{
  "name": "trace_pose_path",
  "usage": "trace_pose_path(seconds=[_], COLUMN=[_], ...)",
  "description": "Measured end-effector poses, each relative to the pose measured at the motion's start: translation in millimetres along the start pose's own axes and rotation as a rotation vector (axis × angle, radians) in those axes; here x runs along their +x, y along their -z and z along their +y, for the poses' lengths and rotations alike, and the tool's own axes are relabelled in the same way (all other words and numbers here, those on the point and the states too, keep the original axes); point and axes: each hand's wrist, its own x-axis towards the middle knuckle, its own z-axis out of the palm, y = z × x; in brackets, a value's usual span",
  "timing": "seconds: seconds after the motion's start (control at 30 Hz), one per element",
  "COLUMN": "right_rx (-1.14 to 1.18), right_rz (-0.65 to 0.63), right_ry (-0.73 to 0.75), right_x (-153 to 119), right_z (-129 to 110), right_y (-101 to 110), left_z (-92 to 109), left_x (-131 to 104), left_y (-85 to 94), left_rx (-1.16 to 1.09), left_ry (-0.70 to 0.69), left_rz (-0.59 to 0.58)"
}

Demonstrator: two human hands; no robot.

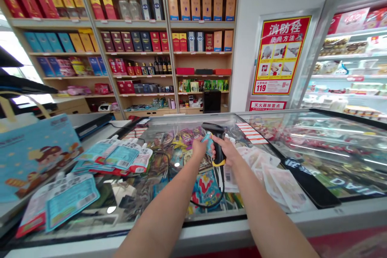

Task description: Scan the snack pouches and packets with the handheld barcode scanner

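Observation:
Over the glass lid of a chest freezer, my left hand (200, 147) is closed on a small light-blue packet (207, 144). Close beside it, my right hand (225, 149) is wrapped round the handle of a black and yellow barcode scanner (219, 154). The scanner's cable (223, 193) loops down onto the glass. To the left lie several blue and white spouted pouches (122, 156), with more pouches (71, 201) nearer the front edge. Pale flat packets (284, 183) are spread to the right of my right hand.
A blue printed bag (36, 151) stands at the left. A long black object (313, 183) lies on the freezer at the right. Shelves (136, 54) of boxes and bottles line the back wall, beside a red fire-hydrant sign (281, 54). The freezer's front rim (217, 231) runs below my forearms.

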Motion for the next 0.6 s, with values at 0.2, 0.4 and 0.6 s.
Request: trace_pose_path(seconds=[0.2, 0.4, 0.6], right_rx=[-0.020, -0.129, -0.206], right_rz=[0.013, 0.005, -0.062], right_ry=[-0.027, -0.093, -0.114], right_x=[-0.7, -3.2, -7.9], right_z=[1.2, 4.8, 7.9], right_y=[0.6, -1.1, -3.1], left_z=[11.0, 25.2, 33.9], left_x=[28.6, 43.5, 43.5], left_y=[34.8, 56.6, 62.0], left_rx=[-0.427, -0.635, -0.680], left_ry=[0.027, 0.009, -0.015], left_rz=[0.284, 0.484, 0.463])
